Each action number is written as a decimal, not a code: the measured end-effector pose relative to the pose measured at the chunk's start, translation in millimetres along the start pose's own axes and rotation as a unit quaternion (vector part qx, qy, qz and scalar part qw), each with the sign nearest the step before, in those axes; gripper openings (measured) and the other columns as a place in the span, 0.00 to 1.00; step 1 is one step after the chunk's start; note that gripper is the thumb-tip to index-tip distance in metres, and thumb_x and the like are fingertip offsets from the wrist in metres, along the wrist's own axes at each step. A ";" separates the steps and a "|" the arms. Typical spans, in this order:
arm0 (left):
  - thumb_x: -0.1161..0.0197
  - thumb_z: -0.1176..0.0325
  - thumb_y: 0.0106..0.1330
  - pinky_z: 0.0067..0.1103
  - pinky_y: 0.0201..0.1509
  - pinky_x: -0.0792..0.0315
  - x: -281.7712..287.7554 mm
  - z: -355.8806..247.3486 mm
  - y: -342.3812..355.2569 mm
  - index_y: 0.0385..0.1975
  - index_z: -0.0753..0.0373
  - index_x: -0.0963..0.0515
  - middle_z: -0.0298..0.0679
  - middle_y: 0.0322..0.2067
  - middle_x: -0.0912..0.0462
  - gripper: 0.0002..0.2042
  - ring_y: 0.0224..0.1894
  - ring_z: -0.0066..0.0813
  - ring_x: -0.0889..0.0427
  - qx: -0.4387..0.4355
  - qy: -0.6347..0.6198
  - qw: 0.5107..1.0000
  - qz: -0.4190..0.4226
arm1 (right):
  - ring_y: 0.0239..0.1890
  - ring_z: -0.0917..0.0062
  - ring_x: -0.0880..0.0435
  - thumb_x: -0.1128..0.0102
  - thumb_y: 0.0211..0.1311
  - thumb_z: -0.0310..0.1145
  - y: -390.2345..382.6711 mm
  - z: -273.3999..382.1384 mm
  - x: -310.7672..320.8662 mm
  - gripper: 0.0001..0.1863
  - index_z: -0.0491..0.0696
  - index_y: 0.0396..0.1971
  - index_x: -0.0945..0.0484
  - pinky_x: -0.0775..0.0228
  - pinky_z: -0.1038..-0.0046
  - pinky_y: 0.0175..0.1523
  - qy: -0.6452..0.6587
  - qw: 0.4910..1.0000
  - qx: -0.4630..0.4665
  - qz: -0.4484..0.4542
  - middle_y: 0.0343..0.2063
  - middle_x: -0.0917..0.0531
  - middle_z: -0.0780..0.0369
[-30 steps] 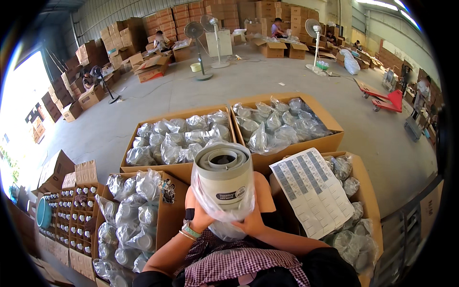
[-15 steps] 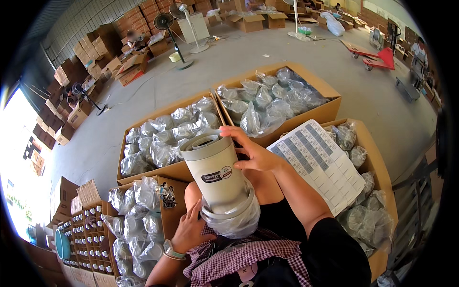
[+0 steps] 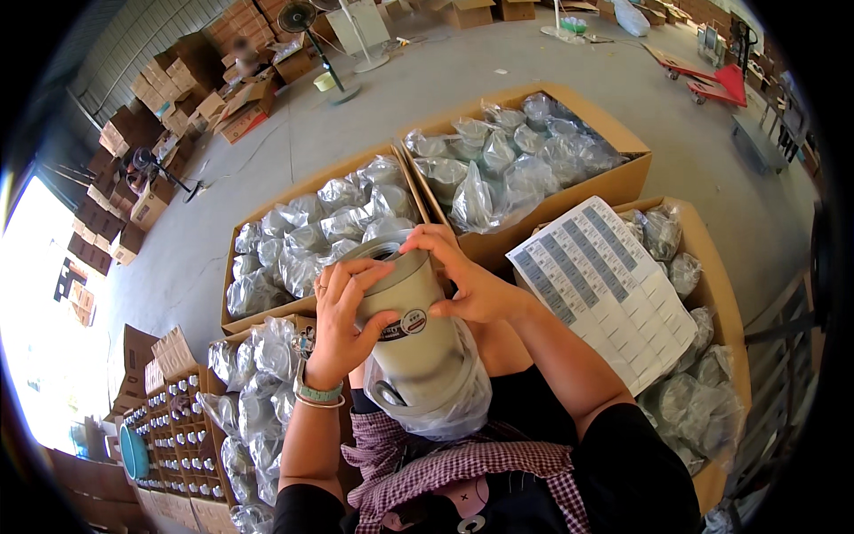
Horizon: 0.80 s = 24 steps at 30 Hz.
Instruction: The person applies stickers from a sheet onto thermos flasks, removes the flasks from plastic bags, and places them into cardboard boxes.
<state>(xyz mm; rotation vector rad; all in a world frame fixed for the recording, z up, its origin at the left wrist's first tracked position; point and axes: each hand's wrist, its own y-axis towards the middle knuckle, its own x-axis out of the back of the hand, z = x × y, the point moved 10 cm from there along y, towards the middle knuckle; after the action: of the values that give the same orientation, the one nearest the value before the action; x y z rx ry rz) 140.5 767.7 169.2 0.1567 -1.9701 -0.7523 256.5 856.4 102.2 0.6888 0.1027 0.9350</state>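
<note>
Beige tumbler (image 3: 411, 334) is clasped between both hands: left hand (image 3: 342, 316) wrapped round its side, right hand (image 3: 463, 276) curled over the rim, plastic bag (image 3: 440, 405) bunched below the grip.

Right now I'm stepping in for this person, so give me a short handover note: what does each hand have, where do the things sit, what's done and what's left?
Left hand: fingers wrapped round the side of the grey tumbler, beside its round sticker.
Right hand: holding the tumbler's open rim, fingers over the top edge.
Tumbler: upright over the lap, its lower part sitting in a clear plastic bag pushed down around the base.
Sheet of labels: lying across the carton on the right.
Done: tumbler mostly out of its bag, sticker on.
Left: many bagged tumblers fill the cartons ahead.
</note>
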 end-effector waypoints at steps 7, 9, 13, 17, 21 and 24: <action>0.27 0.58 0.57 0.35 0.58 0.38 -4.9 -6.3 2.5 0.52 0.50 0.16 0.36 0.53 0.20 0.21 0.51 0.40 0.27 -0.014 0.019 1.000 0.001 | 0.73 0.60 0.46 0.27 0.44 0.29 -3.5 7.3 0.1 0.45 0.47 0.67 0.37 0.50 0.59 0.75 -0.006 0.999 -0.003 -0.040 0.65 0.41 0.55; 0.27 0.59 0.57 0.35 0.58 0.38 -5.1 -7.5 3.8 0.50 0.50 0.15 0.36 0.54 0.20 0.20 0.51 0.40 0.27 -0.018 0.020 1.000 0.006 | 0.74 0.64 0.46 0.23 0.51 0.40 -4.3 7.6 0.7 0.46 0.51 0.70 0.38 0.41 0.61 0.70 -0.058 0.997 0.038 -0.035 0.68 0.44 0.58; 0.28 0.59 0.58 0.36 0.60 0.35 -0.9 -12.9 2.6 0.48 0.58 0.15 0.45 0.53 0.20 0.19 0.52 0.45 0.25 -0.031 0.044 0.998 0.027 | 0.75 0.65 0.46 0.23 0.56 0.45 -3.6 -1.6 3.5 0.47 0.52 0.72 0.40 0.39 0.60 0.71 0.076 0.997 0.012 0.030 0.70 0.46 0.58; 0.27 0.63 0.55 0.37 0.60 0.39 -2.2 -12.5 4.1 0.47 0.49 0.13 0.39 0.56 0.21 0.18 0.52 0.41 0.27 -0.010 0.043 0.998 0.040 | 0.76 0.65 0.48 0.24 0.58 0.44 -1.6 -2.5 1.4 0.47 0.50 0.73 0.41 0.43 0.60 0.72 0.011 0.999 0.036 0.004 0.71 0.46 0.58; 0.28 0.65 0.55 0.40 0.66 0.42 -8.1 -45.4 14.0 0.39 0.49 0.12 0.37 0.63 0.25 0.11 0.62 0.42 0.30 -0.053 0.131 0.989 0.050 | 0.76 0.59 0.50 0.25 0.49 0.31 -0.6 4.2 -4.8 0.49 0.50 0.72 0.42 0.52 0.59 0.77 0.001 0.999 0.038 -0.008 0.70 0.47 0.56; 0.29 0.67 0.53 0.43 0.70 0.45 -25.5 -73.7 29.1 0.30 0.51 0.14 0.35 0.66 0.28 0.05 0.70 0.39 0.35 -0.125 0.193 0.967 0.112 | 0.77 0.55 0.52 0.26 0.45 0.25 -4.9 3.6 0.0 0.51 0.49 0.72 0.43 0.55 0.57 0.79 0.006 0.999 0.048 -0.019 0.70 0.47 0.54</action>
<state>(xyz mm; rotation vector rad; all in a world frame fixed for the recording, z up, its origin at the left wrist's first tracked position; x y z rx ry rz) 221.1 769.0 190.3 -0.0678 -1.4822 -0.7502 261.3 852.7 102.2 0.7672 0.1718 0.9028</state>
